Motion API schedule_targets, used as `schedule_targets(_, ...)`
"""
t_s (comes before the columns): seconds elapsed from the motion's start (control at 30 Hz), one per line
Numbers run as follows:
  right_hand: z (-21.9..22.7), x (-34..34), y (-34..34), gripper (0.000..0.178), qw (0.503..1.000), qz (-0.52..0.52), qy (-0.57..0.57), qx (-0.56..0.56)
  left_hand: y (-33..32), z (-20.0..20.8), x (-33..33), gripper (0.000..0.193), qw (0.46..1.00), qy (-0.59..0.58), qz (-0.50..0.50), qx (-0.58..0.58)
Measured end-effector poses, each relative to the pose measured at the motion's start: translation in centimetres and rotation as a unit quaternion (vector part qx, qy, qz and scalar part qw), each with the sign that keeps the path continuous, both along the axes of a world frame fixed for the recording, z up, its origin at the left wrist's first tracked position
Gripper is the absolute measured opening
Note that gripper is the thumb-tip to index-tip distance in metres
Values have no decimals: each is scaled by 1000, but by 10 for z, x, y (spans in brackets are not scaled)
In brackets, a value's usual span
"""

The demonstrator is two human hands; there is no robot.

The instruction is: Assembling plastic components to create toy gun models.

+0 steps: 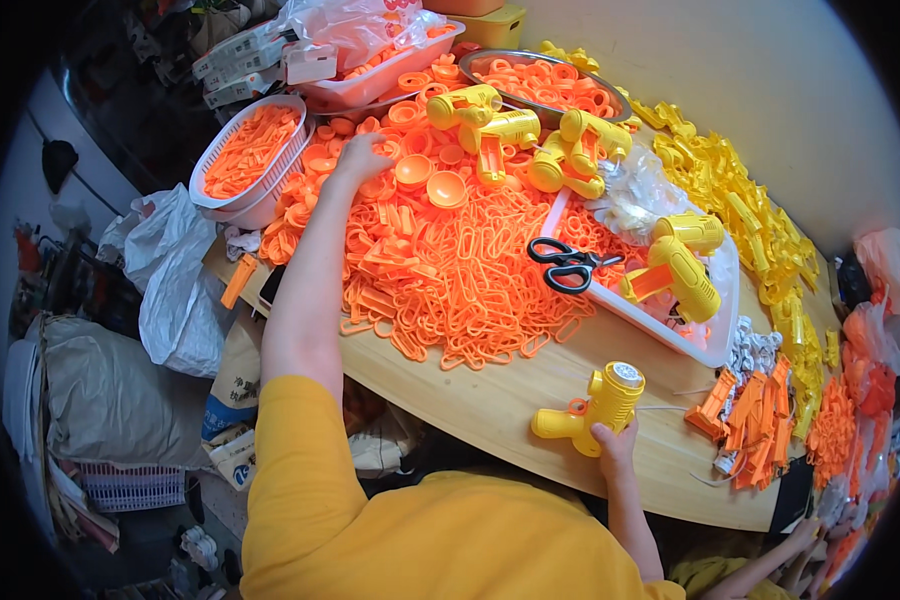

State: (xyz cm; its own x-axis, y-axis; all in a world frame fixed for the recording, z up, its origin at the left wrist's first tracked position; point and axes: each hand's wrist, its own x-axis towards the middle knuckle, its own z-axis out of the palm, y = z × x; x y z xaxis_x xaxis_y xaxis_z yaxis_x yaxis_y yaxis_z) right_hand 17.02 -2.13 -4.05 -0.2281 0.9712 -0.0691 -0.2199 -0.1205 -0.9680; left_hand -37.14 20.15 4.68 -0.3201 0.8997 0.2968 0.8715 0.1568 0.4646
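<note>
My left hand (pixel 363 158) reaches across to the far left part of the orange heap, over round cup-shaped pieces (pixel 413 171). Its fingers look stretched and a little apart, and I see nothing held in them; their tips are partly lost among the cups. Near the front edge of the table, my right hand (pixel 616 447) grips a yellow gun-shaped plastic toy (pixel 610 408). That toy has a ribbed body, a pale round disc at its upper end and a small orange part by the handle. A thin pale wire shows beside it.
Orange oblong rings (pixel 480 290) cover the table's middle. Black-handled scissors (pixel 568 265) lie at a white tray (pixel 705 350). More yellow toys (pixel 510 130) sit behind, yellow parts (pixel 745 210) line the wall, and a basket (pixel 215 190) holds orange strips. Another person's hand (pixel 805 532) shows lower right.
</note>
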Motion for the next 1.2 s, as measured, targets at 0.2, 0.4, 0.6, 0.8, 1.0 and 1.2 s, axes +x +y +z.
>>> schedule_targets(0.2, -7, 3, 1, 67, 1000, -15, -3, -6, 9, -2, 13, 60, 991, 125, 17, 39)
schedule_targets(0.4, -4, 3, -3, 67, 1000, -11, -4, -5, -52, 28, 61, 53, 937, -206, -116, 255)
schedule_targets(0.6, 17, -9, 1, 69, 999, -14, -25, -20, -152, 26, 185, 53, 721, -616, -318, 0)
schedule_targets(0.8, 27, 7, 5, 65, 1000, -10, 6, -25, -198, -11, 283, 48, 874, -285, -350, -179)
schedule_targets(1.0, 34, 47, -3, 68, 999, 8, -34, -32, -209, -44, 311, 47, 914, -112, -389, -28)
schedule_targets(1.2, 38, 59, -16, 68, 998, 0, -42, -37, -211, -47, 326, 50, 947, 38, -281, -149)
